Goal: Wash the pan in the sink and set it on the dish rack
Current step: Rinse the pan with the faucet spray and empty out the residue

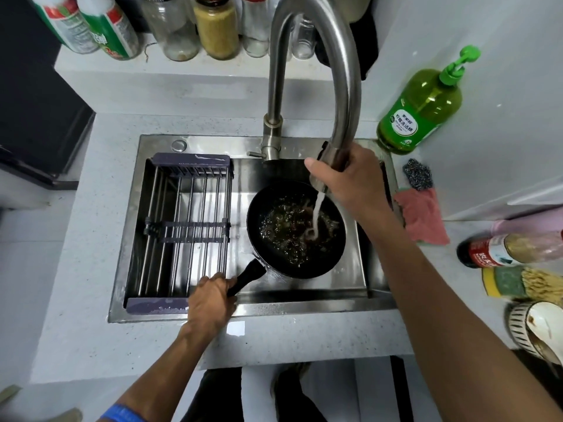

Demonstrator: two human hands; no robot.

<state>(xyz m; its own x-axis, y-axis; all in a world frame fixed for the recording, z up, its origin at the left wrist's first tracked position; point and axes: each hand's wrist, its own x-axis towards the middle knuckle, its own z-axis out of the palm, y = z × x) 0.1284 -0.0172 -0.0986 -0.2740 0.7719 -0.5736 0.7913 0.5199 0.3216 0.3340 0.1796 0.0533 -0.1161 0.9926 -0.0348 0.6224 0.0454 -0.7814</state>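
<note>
Left hand (210,300): gripping pan (297,228) handle, handle end hidden. Right hand (350,181): wrapping faucet (344,95) head, fingers hidden.

Bottles and jars (170,25) along the back ledge: tops cut off by the upper edge, labels on the two green-and-white bottles (88,25) too blurred to read. Faucet (316,71) spout head: largely covered by the right hand (350,181); pan (295,229) handle end: enclosed by the left hand (210,303), and the pan's base obscured by churning water. Patterned bowl (536,330) and sauce bottle (505,249) on the table (91,300): cut off at the right edge, label text illegible.
</note>
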